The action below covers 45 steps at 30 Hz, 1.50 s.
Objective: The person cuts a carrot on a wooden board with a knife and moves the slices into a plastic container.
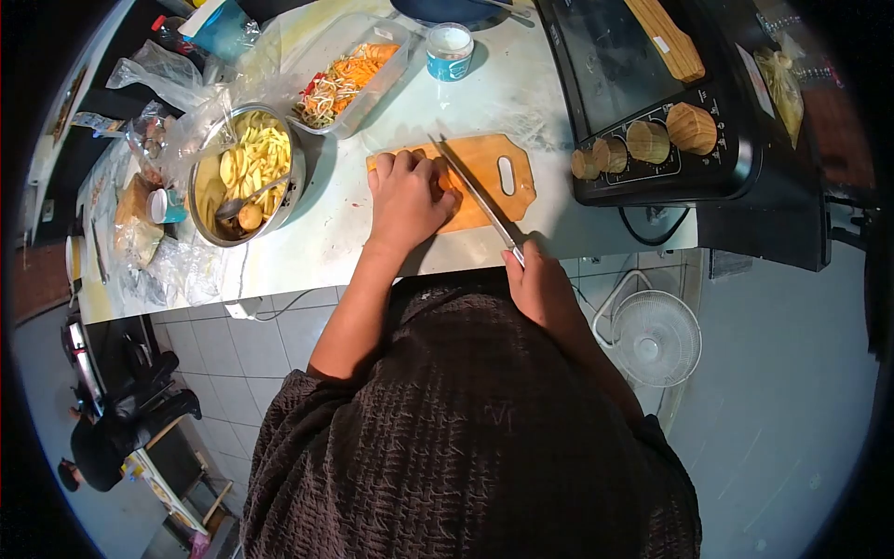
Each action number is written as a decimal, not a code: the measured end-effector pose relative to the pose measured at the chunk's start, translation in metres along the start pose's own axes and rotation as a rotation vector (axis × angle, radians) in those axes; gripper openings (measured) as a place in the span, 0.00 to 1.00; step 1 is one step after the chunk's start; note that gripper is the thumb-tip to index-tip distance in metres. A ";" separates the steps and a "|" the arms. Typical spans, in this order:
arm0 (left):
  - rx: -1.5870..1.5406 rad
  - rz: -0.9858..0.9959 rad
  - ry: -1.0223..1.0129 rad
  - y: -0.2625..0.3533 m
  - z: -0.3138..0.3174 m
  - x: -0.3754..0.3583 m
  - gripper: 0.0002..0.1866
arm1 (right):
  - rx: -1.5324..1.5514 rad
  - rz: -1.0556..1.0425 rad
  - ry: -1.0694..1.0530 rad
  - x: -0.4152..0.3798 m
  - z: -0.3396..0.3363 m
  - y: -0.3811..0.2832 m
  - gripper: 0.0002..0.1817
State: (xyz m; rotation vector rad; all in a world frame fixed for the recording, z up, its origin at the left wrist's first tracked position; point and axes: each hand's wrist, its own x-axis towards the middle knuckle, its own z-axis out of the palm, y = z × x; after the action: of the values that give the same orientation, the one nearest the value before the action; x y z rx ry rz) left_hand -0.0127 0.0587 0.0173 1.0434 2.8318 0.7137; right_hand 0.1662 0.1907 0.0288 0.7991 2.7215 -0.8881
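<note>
A wooden cutting board (484,168) with a slot handle lies near the counter's front edge. My left hand (407,200) rests on its left part with the fingers curled down; whatever they press on is hidden beneath them. In my right hand (537,279) is the handle of a long knife (478,194). Its blade slants up and left across the board, just right of my left hand, with the tip near the board's top edge.
Left stands a metal pot (300,177) of pale sliced pieces with a spoon. Behind are a plastic container (377,98) of shredded vegetables and a small jar (450,54). A black oven (652,112) stands right, a white fan (656,337) below. Another person (102,452) is far left.
</note>
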 end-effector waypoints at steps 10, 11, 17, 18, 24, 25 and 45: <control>-0.079 0.152 0.027 -0.001 0.004 0.010 0.14 | 0.088 0.048 0.059 -0.004 -0.004 0.013 0.18; -0.078 0.142 0.026 -0.001 0.010 0.011 0.13 | 0.102 0.084 0.043 -0.004 -0.006 0.012 0.17; -0.030 0.021 0.065 0.013 0.011 0.006 0.10 | 0.153 0.115 0.009 -0.010 0.001 0.018 0.18; -0.014 -0.029 0.070 0.015 0.012 0.005 0.10 | 0.163 0.107 0.008 -0.010 0.003 0.018 0.18; -0.114 -0.069 -0.039 0.025 0.019 -0.003 0.10 | 0.150 0.100 0.010 -0.010 0.013 0.015 0.18; -0.113 -0.068 -0.046 0.024 0.019 -0.004 0.10 | 0.153 0.105 0.007 -0.010 0.014 0.014 0.18; -0.027 -0.280 -0.242 0.027 0.013 0.017 0.13 | 0.074 -0.010 0.037 -0.002 0.012 0.001 0.20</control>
State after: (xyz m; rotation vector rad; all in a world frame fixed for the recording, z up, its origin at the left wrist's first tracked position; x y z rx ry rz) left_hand -0.0069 0.0921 0.0193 0.6572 2.6722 0.5551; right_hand 0.1684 0.1836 0.0195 0.8240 2.7408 -0.9918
